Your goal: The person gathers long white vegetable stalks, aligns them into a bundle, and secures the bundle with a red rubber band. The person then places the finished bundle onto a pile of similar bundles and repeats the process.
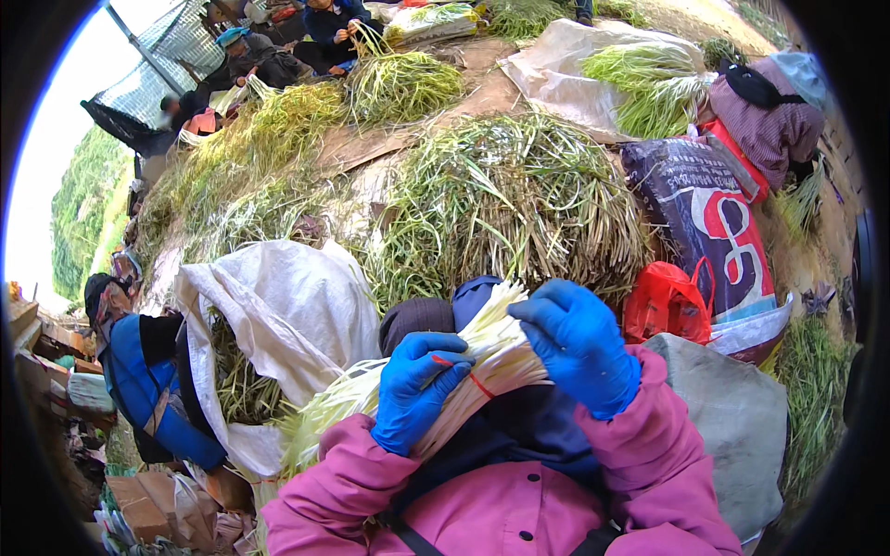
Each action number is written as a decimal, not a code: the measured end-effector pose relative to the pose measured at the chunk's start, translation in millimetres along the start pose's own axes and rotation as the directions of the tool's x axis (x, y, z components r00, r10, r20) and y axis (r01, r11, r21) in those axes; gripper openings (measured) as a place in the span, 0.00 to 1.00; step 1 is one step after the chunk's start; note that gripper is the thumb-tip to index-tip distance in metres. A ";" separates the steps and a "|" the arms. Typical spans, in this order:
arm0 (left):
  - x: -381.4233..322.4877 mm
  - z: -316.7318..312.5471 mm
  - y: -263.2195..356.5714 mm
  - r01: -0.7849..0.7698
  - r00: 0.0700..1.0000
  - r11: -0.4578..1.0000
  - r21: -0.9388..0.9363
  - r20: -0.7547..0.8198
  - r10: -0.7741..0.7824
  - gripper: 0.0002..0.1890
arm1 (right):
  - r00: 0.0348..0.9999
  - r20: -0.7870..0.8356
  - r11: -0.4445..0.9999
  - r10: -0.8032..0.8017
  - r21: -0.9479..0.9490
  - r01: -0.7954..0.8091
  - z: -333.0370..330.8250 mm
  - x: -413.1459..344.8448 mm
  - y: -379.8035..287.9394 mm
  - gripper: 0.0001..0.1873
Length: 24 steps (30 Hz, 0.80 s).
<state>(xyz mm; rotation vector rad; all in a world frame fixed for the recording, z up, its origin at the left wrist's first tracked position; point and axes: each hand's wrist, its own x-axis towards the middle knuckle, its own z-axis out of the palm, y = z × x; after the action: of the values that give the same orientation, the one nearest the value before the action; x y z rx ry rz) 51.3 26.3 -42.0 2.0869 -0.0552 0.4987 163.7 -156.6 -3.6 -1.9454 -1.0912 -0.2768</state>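
Note:
A bundle of pale leafy stalks [512, 359], probably blanched chives, lies slantwise across my lap. Its white cut ends point up and away, and its yellow-green leaves spread to the lower left. My left hand [421, 390], in a blue glove, grips the bundle near its middle. A thin red band [481, 386] circles the stalks just right of that hand, and a bit of red shows at its fingers. Bent fingers of my right hand [580, 345], also gloved in blue, touch the bundle near the cut ends; whether they pinch any stalks is hidden.
Ahead lies a big heap of green stalks [507, 201]. A white woven sack [299, 306] stands left; a red plastic bag [667, 302] and a printed sack [716, 229] are right. Co-workers sit at the back, one person [768, 118] bends at right, another [149, 375] is left.

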 end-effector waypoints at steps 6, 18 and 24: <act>-1.7 0.3 -5.7 -0.014 1.000 1.000 0.004 -0.025 0.014 0.05 | 0.985 0.173 0.999 0.009 -0.043 -0.001 0.7 -28.9 8.4 0.08; 0.9 -0.8 -10.1 0.027 1.000 1.000 -0.014 -0.010 -0.027 0.05 | 0.741 0.577 0.773 -0.343 -0.275 0.572 -5.7 15.3 6.6 0.05; 2.9 -0.7 -11.2 0.069 0.998 0.995 -0.073 0.012 -0.068 0.04 | 0.633 0.700 0.805 -0.330 -0.142 0.576 -4.6 29.2 15.4 0.06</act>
<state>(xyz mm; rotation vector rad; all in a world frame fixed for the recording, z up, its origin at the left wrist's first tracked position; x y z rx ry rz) 56.3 33.5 -49.6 2.0127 -0.0070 0.4392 193.9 -146.8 6.5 -2.0982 -2.1620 -0.0584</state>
